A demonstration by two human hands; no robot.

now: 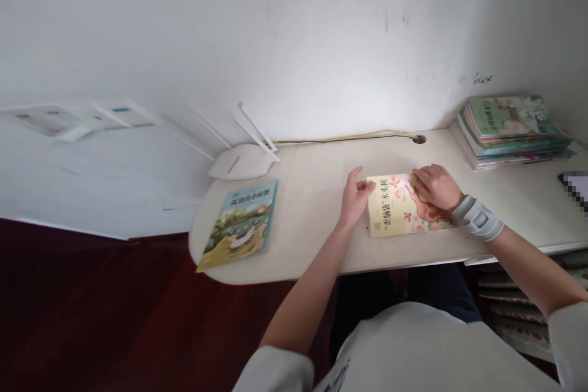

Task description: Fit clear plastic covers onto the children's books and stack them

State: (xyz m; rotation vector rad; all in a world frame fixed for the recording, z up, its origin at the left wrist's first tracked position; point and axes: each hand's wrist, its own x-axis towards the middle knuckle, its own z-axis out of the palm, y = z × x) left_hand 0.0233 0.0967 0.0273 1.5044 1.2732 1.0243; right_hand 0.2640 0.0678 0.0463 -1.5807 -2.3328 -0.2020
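A pale yellow children's book [388, 220] with Chinese lettering and a reddish-brown cartoon figure lies turned sideways on the white desk [312, 220]. My left hand [354, 199] is at its left edge, thumb touching the upper left corner and index finger stretched away. Over the upper right part of the cover, my right hand [436, 187] has its fingers bent round the top edge; it hides part of the picture. A grey band [479, 218] circles the right wrist. Farther left, a blue-green picture book [243, 223] lies face up, one corner over the desk's rounded end.
A white router [243, 161] with several antennas stands at the back left. Thin cables [340, 138] run along the wall to a round desk hole [419, 139]. A stack of books [509, 128] stands at the back right, with a dark-edged, partly pixelated object [572, 187] nearby.
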